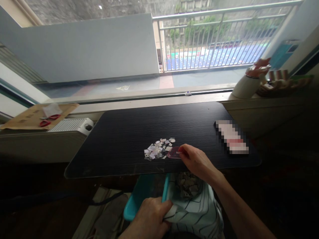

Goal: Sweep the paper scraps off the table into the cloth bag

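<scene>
My right hand reaches over the front part of the black table and pinches a small see-through pink plastic piece. The plastic lies flat at the right side of a loose heap of small white and pale scraps. Below the table's front edge, my left hand is closed on a pale green cloth with dark lines, by the rim of a turquoise bin. Grey, flaky bits lie inside the cloth-lined side. My left fingertips are partly hidden.
A blurred-out flat object lies on the black table at right. Red-handled scissors rest on brown paper beside a white ribbed box. A white pitcher-like vessel stands on the right sill.
</scene>
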A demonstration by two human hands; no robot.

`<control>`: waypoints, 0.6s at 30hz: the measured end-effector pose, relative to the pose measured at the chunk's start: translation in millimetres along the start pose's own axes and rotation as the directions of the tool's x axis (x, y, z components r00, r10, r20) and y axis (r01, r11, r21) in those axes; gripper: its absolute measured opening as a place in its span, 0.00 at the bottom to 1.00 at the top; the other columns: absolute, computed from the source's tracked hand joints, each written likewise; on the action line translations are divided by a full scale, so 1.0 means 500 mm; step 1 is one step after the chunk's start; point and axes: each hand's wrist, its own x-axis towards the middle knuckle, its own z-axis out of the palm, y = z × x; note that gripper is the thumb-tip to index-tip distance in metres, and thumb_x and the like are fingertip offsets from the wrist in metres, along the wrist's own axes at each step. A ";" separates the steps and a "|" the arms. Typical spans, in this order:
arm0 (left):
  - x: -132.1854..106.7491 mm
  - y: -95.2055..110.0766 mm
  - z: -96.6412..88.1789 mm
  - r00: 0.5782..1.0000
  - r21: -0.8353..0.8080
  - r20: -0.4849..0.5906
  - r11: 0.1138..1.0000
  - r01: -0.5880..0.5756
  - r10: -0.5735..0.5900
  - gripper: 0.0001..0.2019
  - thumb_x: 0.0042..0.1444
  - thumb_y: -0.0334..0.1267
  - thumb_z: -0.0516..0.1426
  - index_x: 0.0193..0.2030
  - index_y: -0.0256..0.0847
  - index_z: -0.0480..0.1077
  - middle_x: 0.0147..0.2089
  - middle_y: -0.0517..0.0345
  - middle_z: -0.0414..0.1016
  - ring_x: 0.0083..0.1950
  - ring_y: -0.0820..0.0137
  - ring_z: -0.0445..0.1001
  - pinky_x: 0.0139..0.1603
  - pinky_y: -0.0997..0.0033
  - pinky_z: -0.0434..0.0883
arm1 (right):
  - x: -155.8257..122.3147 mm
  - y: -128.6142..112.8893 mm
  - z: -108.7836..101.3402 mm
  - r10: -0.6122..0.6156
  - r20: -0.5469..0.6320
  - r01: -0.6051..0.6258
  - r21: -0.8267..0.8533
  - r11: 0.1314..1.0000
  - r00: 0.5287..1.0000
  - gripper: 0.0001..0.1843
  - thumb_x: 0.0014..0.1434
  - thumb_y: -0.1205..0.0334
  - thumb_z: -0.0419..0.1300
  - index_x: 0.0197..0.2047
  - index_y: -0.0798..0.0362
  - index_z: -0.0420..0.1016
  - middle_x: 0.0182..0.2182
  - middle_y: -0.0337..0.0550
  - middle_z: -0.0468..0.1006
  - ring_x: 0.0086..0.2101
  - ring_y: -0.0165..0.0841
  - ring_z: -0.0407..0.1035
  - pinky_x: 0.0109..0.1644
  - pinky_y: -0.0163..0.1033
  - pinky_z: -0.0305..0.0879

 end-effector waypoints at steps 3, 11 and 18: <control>0.004 0.001 0.001 1.000 0.005 -0.005 1.000 0.010 -0.010 0.04 0.42 0.30 0.53 0.28 0.42 0.64 0.32 0.59 0.73 0.34 0.66 0.71 0.30 0.73 0.59 | -0.001 0.014 -0.005 0.008 -0.028 -0.008 -0.003 1.000 1.000 0.06 0.60 0.64 0.50 0.36 0.50 0.68 0.32 0.39 0.76 0.31 0.31 0.69 0.35 0.34 0.59; 0.014 -0.009 0.006 0.999 -0.009 0.035 0.999 -0.039 0.040 0.05 0.44 0.30 0.53 0.29 0.42 0.64 0.33 0.60 0.73 0.35 0.66 0.72 0.30 0.73 0.59 | 0.000 0.053 -0.036 0.079 -0.100 -0.099 -0.211 0.972 0.992 0.13 0.59 0.62 0.51 0.47 0.53 0.70 0.43 0.49 0.75 0.44 0.40 0.69 0.45 0.41 0.64; 0.023 -0.029 0.029 0.999 0.025 0.001 0.999 -0.048 0.048 0.06 0.44 0.29 0.54 0.29 0.42 0.64 0.32 0.61 0.73 0.34 0.67 0.71 0.31 0.74 0.59 | 0.055 0.217 -0.153 0.087 -0.405 -0.232 -0.325 0.917 0.910 0.28 0.53 0.76 0.45 0.58 0.59 0.63 0.50 0.55 0.73 0.53 0.46 0.63 0.53 0.50 0.61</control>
